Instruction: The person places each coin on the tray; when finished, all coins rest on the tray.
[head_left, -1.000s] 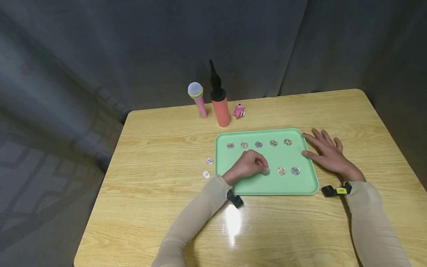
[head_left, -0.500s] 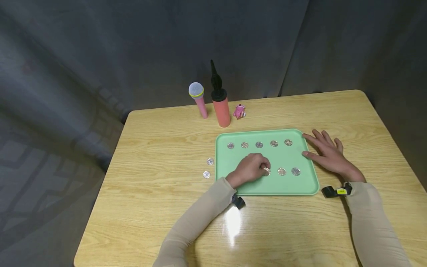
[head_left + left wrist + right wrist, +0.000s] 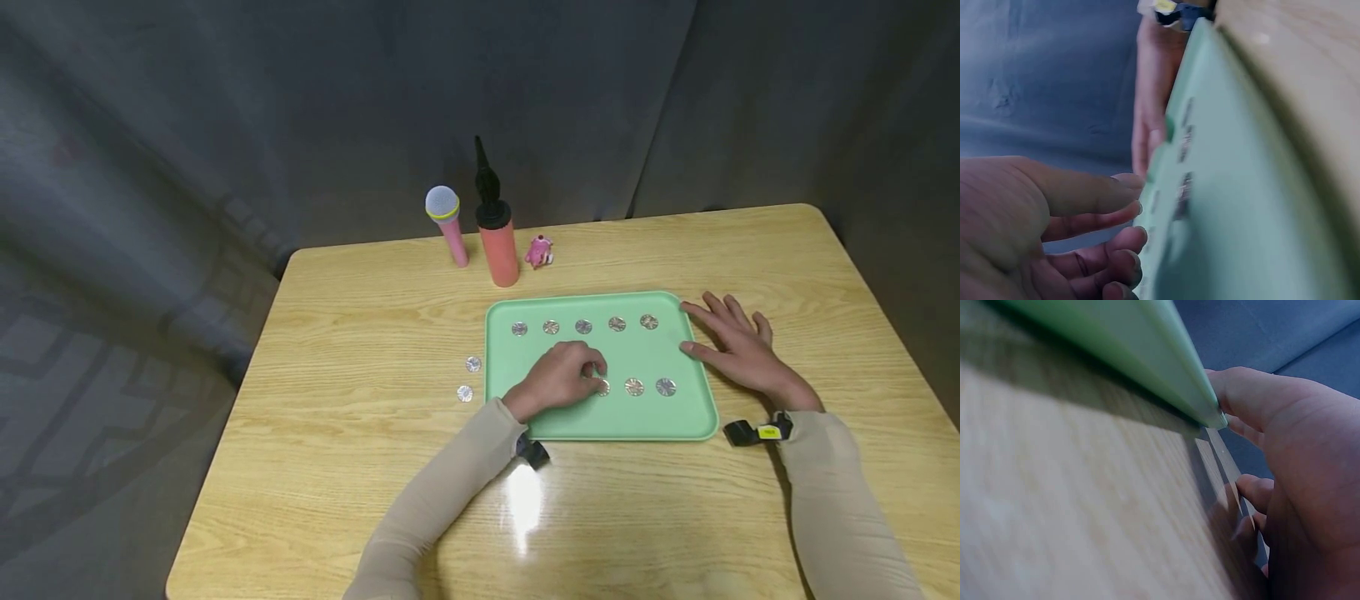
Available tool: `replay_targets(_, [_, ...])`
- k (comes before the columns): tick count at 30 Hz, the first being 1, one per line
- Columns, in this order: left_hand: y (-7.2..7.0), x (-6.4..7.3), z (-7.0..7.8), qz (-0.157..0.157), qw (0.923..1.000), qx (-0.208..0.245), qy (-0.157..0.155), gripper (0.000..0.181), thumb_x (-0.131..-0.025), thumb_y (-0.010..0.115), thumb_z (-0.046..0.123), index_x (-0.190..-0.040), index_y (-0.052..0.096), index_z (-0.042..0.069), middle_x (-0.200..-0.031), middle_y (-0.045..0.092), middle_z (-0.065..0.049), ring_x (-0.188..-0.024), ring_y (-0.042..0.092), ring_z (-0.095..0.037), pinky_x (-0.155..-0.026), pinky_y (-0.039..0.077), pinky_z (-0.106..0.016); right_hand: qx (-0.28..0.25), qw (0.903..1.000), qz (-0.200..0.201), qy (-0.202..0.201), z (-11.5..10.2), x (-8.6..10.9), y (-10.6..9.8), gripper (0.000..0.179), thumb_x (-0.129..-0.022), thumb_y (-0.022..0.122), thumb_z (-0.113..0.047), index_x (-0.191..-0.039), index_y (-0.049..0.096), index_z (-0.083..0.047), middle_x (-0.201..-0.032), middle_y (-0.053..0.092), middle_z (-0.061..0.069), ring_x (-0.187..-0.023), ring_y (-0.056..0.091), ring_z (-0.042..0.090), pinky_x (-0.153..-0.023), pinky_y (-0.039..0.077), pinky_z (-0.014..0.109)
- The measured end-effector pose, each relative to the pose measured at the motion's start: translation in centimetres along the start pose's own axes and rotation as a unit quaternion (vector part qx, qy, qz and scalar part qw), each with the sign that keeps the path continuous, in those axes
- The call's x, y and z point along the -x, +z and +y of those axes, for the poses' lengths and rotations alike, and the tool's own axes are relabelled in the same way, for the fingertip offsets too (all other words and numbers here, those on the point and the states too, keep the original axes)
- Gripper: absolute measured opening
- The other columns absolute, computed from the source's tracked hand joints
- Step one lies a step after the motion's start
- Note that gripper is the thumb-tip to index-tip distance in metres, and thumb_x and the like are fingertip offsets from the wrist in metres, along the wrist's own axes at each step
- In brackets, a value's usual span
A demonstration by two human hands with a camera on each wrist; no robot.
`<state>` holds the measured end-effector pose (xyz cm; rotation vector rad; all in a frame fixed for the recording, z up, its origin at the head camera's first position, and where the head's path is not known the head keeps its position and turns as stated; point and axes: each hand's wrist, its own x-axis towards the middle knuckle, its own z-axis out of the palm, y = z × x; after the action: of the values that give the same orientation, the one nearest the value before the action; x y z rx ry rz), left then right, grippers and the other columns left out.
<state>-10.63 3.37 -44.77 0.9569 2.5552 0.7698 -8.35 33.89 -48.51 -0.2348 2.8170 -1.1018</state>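
A light green tray carries two rows of silver coins. Over its lower row is my left hand, thumb and index finger apart, right at the leftmost coin of that row. The left wrist view shows these fingers loosely bent with nothing between them, and a coin lying flat on the tray beyond. My right hand is spread at the tray's right side, its thumb and index fingertip on the rim. In the right wrist view its thumb lies against the tray edge.
Two more coins, an upper one and a lower one, lie on the wooden table left of the tray. Behind it stand a pink toy microphone, a red balloon pump and a small pink figurine. A dark curtain hangs behind.
My left thumb and index finger have parted from the coin, which now lies slightly farther right in the lower row. My right hand has stayed at the tray's rim.
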Motion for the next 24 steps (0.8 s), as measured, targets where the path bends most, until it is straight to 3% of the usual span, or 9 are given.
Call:
replay_targets(8, [-3.0, 0.9, -0.1, 0.055, 0.9969, 0.054, 0.017, 0.013, -0.090, 0.074, 0.016, -0.099, 0.076, 0.007, -0.081, 0.068, -0.003, -0.069, 0.053, -0.005, -0.066, 0.039, -0.013, -0.007, 1.0000, -0.001, -0.001, 0.1, 0.1, 0.0, 0.069, -0.098, 0.060, -0.033, -0.157, 0.030, -0.012, -0.165, 0.002, 0.030, -0.153, -0.013, 0.051, -0.110, -0.019, 0.072])
replay_targets(16, [-5.9, 2.2, -1.3, 0.111, 0.9856, 0.126, 0.021, 0.013, -0.090, 0.073, 0.009, -0.099, 0.075, -0.001, -0.082, 0.068, -0.011, -0.067, 0.055, -0.015, -0.060, 0.041, -0.014, -0.007, 1.0000, -0.002, -0.006, 0.1, 0.1, 0.0, 0.069, -0.099, 0.060, -0.032, -0.157, 0.030, -0.012, -0.165, 0.002, 0.030, -0.152, -0.014, 0.051, -0.110, -0.020, 0.072])
replay_targets(24, [-7.7, 3.7, -3.3, 0.157, 0.9783, 0.135, 0.002, 0.011, -0.089, 0.073, 0.008, -0.096, 0.076, 0.000, -0.085, 0.071, -0.011, -0.068, 0.056, -0.015, -0.061, 0.042, -0.016, -0.011, 0.9999, -0.001, -0.006, 0.1, 0.0, 0.0, 0.069, -0.098, 0.060, -0.031, -0.157, 0.030, -0.012, -0.165, 0.003, 0.031, -0.153, -0.014, 0.051, -0.110, -0.020, 0.072])
